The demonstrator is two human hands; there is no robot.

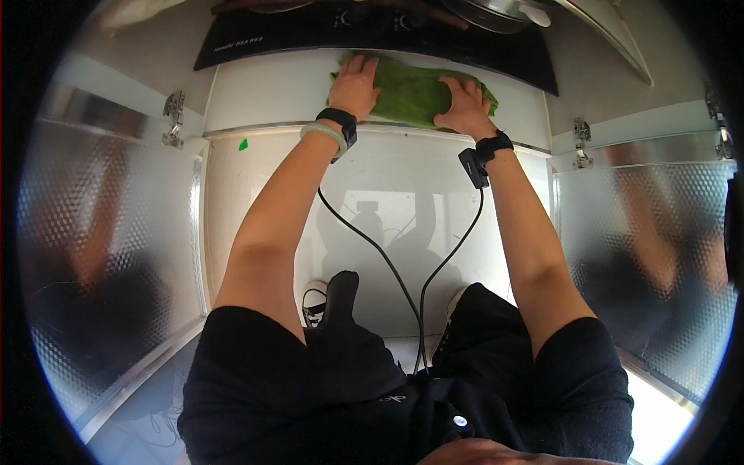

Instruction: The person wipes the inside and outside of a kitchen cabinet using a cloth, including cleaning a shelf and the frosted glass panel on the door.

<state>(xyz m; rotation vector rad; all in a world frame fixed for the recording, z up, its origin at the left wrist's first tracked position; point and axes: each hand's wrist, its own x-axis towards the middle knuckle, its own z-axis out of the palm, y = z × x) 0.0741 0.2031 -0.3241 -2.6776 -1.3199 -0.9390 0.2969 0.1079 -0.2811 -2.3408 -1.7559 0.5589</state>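
A green cloth (410, 93) lies spread on the white ledge (267, 99) below the black stove panel. My left hand (354, 87) rests on the cloth's left end, fingers pointing up towards the panel. On its right part lies my right hand (465, 107), thumb and fingers spread over the fabric. Both palms face down, and cloth shows between the two hands. Each wrist wears a black strap with a small device and a cable; a pale bangle sits on the left wrist.
Cabinet doors with textured metallic faces stand open at left (110, 232) and right (651, 244). Metal hinges (173, 119) join them to the frame. Above is the black stove panel (290, 35), with a pan (488, 17) at its upper right. A small green scrap (243, 144) lies inside the cabinet.
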